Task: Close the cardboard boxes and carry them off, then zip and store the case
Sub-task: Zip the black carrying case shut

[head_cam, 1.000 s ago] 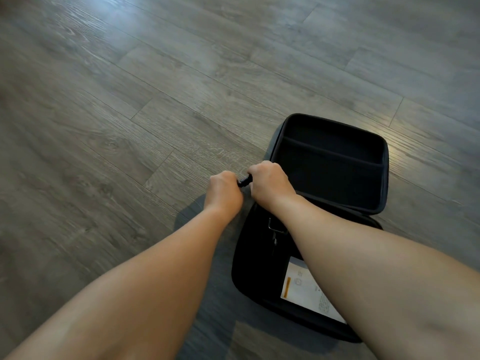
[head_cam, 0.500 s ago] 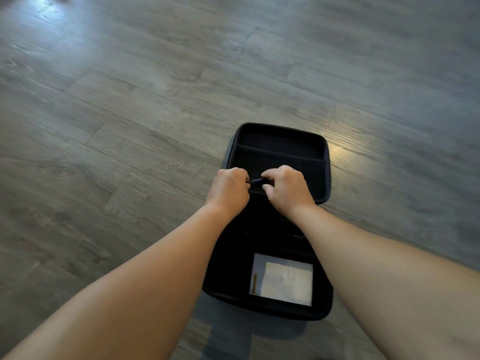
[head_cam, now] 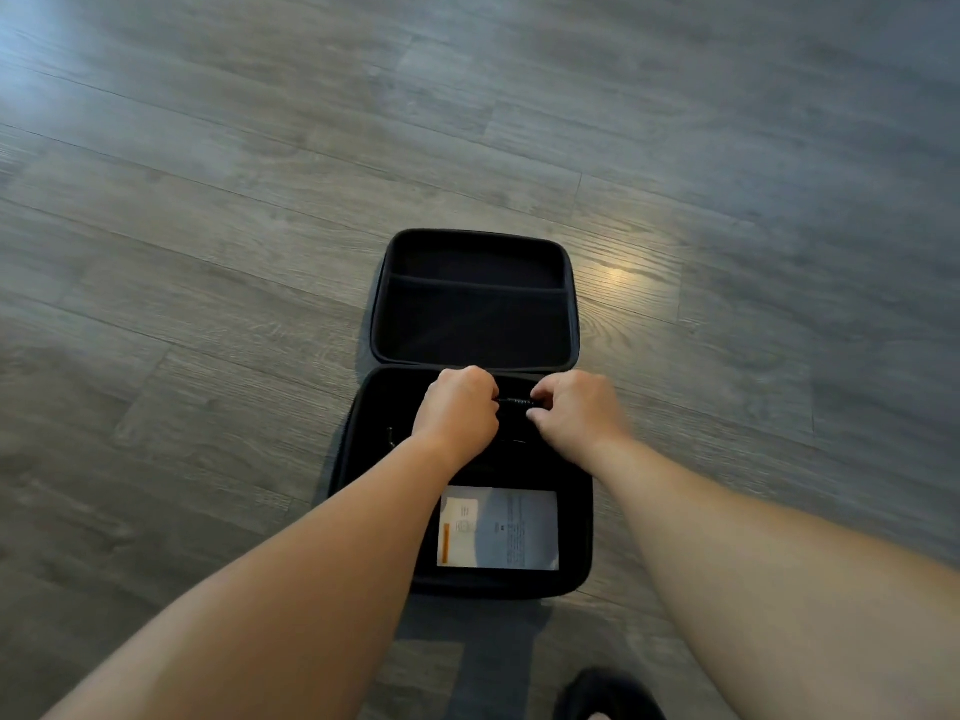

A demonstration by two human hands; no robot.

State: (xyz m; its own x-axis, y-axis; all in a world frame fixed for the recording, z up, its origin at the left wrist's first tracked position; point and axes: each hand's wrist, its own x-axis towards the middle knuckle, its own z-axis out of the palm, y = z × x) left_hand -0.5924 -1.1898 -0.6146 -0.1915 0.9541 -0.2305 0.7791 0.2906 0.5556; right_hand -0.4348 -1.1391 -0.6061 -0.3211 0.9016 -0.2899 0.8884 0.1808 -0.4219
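Spread slightly apart since earlier: left hand (head_cam: 460, 407) and right hand (head_cam: 574, 410), each gripping black cord (head_cam: 514, 401) over open case (head_cam: 363, 449); bare floor (head_cam: 208, 252) all round.

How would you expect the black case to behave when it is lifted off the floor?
The black case looks moulded and stiff, so it should probably keep its shape. Its open lid would likely swing. The paper inside may slide.

The case (head_cam: 358, 459) is black inside and out, its lid lining a matt black. A white sheet (head_cam: 519, 527) in it bears fine dark print and an orange stripe along one edge. The floor (head_cam: 208, 252) shows grey wood-grain planks.
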